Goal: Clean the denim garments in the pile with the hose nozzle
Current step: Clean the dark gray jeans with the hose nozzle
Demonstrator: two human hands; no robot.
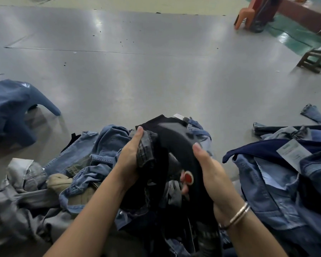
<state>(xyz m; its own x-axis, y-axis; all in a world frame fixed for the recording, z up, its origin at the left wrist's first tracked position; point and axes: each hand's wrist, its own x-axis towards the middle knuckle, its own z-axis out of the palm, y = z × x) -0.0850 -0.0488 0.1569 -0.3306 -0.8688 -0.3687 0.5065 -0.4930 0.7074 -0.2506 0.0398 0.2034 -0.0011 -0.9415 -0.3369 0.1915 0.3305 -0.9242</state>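
While both hands, left hand [132, 156] and right hand [209, 171], clutched the dark garment [174, 138] with curled fingers, we judged it might snag the pile [93, 156] beneath.

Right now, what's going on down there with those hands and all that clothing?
Left hand gripping grey denim fold. Right hand holding black garment over the pile. No hose nozzle in sight. Nothing blocking.

I log: grey glossy floor [137, 71] with light streaks; far right, orange plastic chair [244, 16], green floor patch [293, 37], dark wooden stool [312, 60].
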